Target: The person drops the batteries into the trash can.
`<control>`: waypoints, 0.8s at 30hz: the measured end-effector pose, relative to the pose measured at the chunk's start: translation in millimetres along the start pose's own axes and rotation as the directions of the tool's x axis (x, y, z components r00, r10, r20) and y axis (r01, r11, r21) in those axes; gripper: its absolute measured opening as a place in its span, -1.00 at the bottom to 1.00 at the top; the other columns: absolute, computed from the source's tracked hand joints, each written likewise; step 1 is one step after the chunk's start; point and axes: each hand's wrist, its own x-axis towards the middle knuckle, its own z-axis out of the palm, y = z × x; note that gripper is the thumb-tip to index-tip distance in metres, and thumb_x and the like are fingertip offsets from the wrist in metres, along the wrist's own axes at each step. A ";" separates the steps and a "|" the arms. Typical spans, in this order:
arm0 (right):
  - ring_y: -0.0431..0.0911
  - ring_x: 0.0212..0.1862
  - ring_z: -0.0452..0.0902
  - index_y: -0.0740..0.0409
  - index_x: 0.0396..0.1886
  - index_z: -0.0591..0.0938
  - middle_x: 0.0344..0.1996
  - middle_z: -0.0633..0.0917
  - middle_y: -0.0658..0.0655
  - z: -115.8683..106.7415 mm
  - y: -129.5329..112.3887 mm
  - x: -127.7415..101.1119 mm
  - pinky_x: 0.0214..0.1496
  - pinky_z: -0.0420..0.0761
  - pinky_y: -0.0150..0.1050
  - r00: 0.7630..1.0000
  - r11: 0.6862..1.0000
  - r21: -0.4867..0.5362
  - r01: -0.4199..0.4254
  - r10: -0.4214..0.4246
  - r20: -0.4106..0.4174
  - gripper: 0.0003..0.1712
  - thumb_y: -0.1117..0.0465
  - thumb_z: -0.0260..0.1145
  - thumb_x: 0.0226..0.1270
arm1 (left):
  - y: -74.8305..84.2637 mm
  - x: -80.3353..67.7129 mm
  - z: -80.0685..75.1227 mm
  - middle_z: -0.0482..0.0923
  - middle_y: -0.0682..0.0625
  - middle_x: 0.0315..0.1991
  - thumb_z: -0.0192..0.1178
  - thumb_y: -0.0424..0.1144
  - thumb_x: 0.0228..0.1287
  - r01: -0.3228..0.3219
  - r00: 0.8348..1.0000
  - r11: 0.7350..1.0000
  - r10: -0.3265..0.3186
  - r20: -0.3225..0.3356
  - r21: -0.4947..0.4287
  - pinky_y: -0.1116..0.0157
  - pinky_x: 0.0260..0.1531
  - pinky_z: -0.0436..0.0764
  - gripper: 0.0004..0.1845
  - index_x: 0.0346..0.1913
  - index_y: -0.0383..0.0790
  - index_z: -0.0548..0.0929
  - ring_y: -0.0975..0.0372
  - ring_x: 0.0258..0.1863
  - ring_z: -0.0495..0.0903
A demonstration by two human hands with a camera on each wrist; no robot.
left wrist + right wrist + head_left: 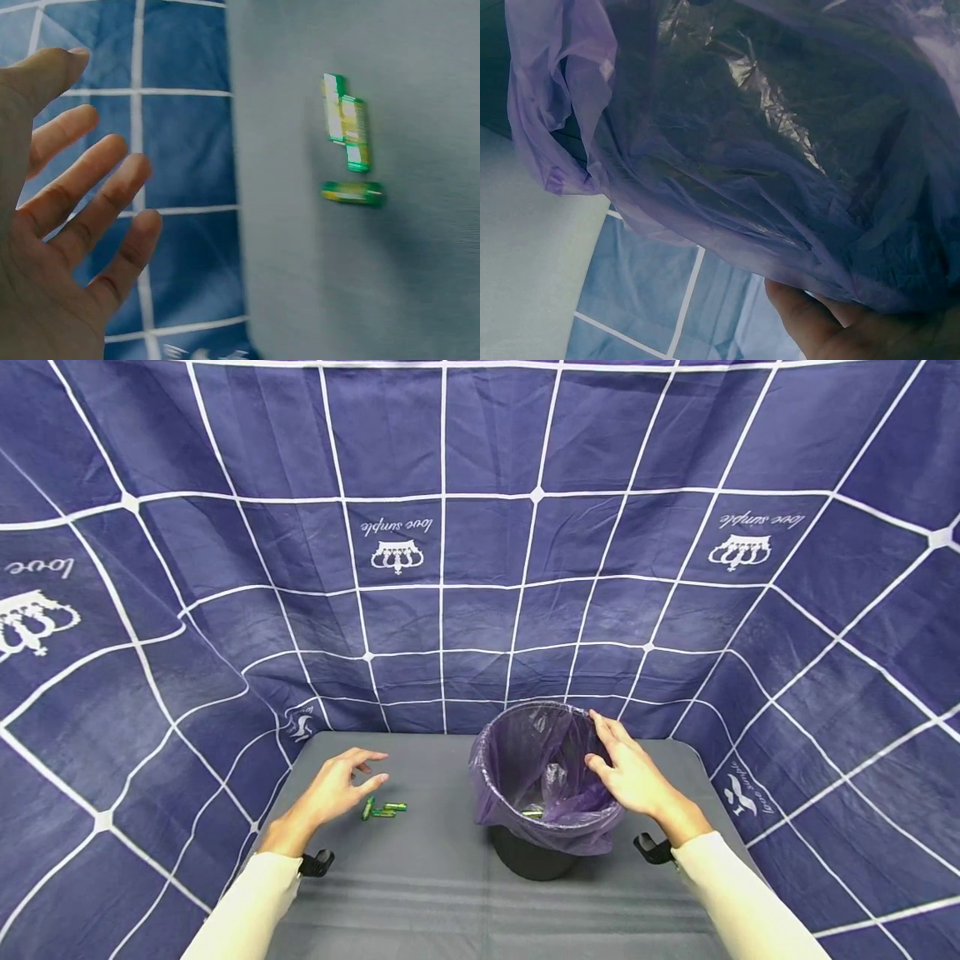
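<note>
My left hand [337, 789] hovers above the table's left part, fingers spread and loosely bent, holding nothing. Just past its thumb lie three green-and-yellow batteries [390, 807]; in the left wrist view two batteries [346, 120] lie side by side and one battery [352, 193] lies across below them. At the right, a dark trash bin [532, 858] stands lined with a translucent purple bag [498, 806]. My right hand [633, 777] holds its right rim, thumb over the inside, fingers outside. In the right wrist view, the bag [742, 150] hides most of that hand.
A green-and-yellow battery [532, 814] shows at the bottom of the bin. The grey table [420, 877] has blue, white-gridded cloth [480, 543] hanging behind it and at both sides. A black strap [318, 863] is on the left wrist and another black strap [652, 848] on the right.
</note>
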 end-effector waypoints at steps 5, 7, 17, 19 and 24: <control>0.49 0.71 0.43 0.42 0.87 0.19 0.71 0.42 0.52 -1.3 -1.5 -1.3 0.75 0.41 0.48 1.000 1.000 0.005 0.012 -0.012 -0.007 -0.10 0.21 0.29 0.73 | -22.9 -16.3 17.4 0.87 -0.18 0.19 0.61 -0.20 0.50 0.038 0.999 0.999 -0.038 0.014 -0.003 -0.05 0.01 0.82 -0.58 0.33 -0.18 0.86 -0.11 0.03 0.88; 0.49 0.72 0.42 0.43 0.87 0.19 0.71 0.42 0.52 -2.0 -1.8 -1.6 0.76 0.41 0.48 1.000 1.000 0.006 0.014 -0.014 -0.006 -0.10 0.22 0.29 0.73 | -30.3 -22.7 23.4 0.86 -0.21 0.20 0.62 -0.21 0.48 0.048 0.999 0.999 -0.047 0.020 -0.004 -0.08 0.05 0.82 -0.56 0.34 -0.20 0.85 -0.12 0.03 0.89; 0.48 0.72 0.43 0.42 0.87 0.20 0.71 0.43 0.50 -0.1 -0.7 -1.7 0.76 0.42 0.48 1.000 1.000 -0.004 0.011 -0.011 -0.001 -0.10 0.20 0.27 0.72 | -61.9 -48.7 52.1 0.81 -0.28 0.25 0.75 -0.33 0.27 0.121 0.991 0.992 -0.119 0.056 -0.038 -0.11 0.18 0.84 -0.40 0.35 -0.32 0.81 -0.15 0.06 0.88; 0.48 0.72 0.43 0.42 0.87 0.20 0.71 0.43 0.51 0.0 -0.5 -2.0 0.76 0.42 0.48 1.000 1.000 -0.003 0.012 -0.012 -0.005 -0.10 0.20 0.28 0.72 | -67.6 -51.0 56.5 0.80 -0.28 0.28 0.76 -0.35 0.24 0.125 0.991 0.991 -0.122 0.061 -0.046 -0.10 0.20 0.83 -0.36 0.37 -0.33 0.80 -0.14 0.08 0.87; 0.48 0.72 0.42 0.43 0.87 0.20 0.71 0.42 0.51 -1.7 -2.0 -2.0 0.75 0.42 0.48 1.000 1.000 -0.004 0.011 -0.011 -0.009 -0.10 0.20 0.27 0.72 | -75.5 -52.8 62.9 0.77 -0.30 0.35 0.76 -0.43 0.20 0.118 0.990 0.991 -0.113 0.084 -0.066 -0.07 0.23 0.82 -0.30 0.42 -0.36 0.77 -0.15 0.13 0.84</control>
